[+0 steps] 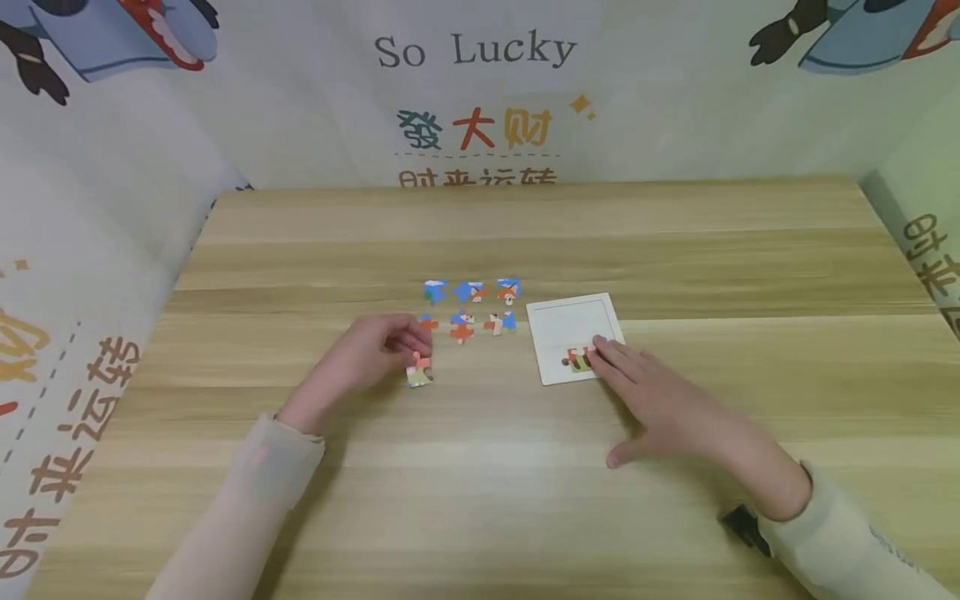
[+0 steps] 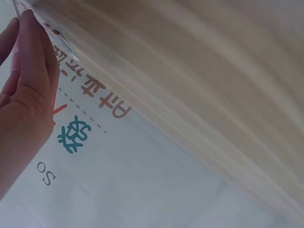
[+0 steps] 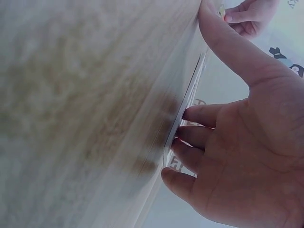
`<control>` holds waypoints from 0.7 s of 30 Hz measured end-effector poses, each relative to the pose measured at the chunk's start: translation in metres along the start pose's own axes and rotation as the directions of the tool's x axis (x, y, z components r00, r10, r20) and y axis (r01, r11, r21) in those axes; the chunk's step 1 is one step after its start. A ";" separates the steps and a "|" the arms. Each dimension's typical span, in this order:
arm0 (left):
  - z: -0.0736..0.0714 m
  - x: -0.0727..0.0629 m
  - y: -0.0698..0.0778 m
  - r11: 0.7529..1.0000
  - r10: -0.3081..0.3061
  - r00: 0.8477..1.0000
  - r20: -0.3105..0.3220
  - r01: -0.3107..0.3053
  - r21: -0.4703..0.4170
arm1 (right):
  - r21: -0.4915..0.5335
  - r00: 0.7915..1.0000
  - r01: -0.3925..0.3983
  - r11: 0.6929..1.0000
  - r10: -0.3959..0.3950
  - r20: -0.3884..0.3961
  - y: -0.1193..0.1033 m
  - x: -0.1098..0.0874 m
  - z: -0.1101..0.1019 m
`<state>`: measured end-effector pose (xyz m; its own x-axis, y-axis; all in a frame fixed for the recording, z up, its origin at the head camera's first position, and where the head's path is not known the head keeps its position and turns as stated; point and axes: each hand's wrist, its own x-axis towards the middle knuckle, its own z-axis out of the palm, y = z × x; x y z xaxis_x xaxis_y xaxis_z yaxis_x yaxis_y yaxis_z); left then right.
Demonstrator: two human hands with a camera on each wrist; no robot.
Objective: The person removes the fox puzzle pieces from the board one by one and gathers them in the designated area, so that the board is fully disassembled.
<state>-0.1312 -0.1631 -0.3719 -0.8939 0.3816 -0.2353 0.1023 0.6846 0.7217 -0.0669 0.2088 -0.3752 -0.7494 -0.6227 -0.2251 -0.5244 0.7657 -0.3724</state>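
At the left, my left hand (image 1: pixel 386 346) pinches a jigsaw puzzle piece (image 1: pixel 419 371) printed in orange, pale green and white. The right wrist view shows this hand's thumb and fingertips together on that piece. My right hand (image 1: pixel 660 400) reaches over the lower right corner of a white square puzzle tray (image 1: pixel 570 312), its fingers extended and thumb spread apart. Its fingertips rest on the tray's right part, at the edge of a striped puzzle section (image 1: pixel 579 360) lying inside along the bottom, and hide part of that section.
Several loose puzzle pieces (image 1: pixel 462 327) with blue and orange print lie in two rows left of the tray, just beyond the left hand. A small black object (image 1: pixel 745 529) shows by the right sleeve. Printed cloth (image 1: pixel 472 83) hangs behind the wooden table (image 1: pixel 517 467).
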 end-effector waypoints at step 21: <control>0.014 -0.004 0.008 0.911 0.046 0.993 -0.107 0.002 0.413 | -0.032 0.999 -0.017 0.999 0.015 -0.040 -0.007 0.001 0.001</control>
<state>-0.1209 -0.1504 -0.3739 -0.9298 0.3442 -0.1305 0.2715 0.8807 0.3882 -0.0632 0.2029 -0.3737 -0.7730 -0.6040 -0.1941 -0.5246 0.7806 -0.3398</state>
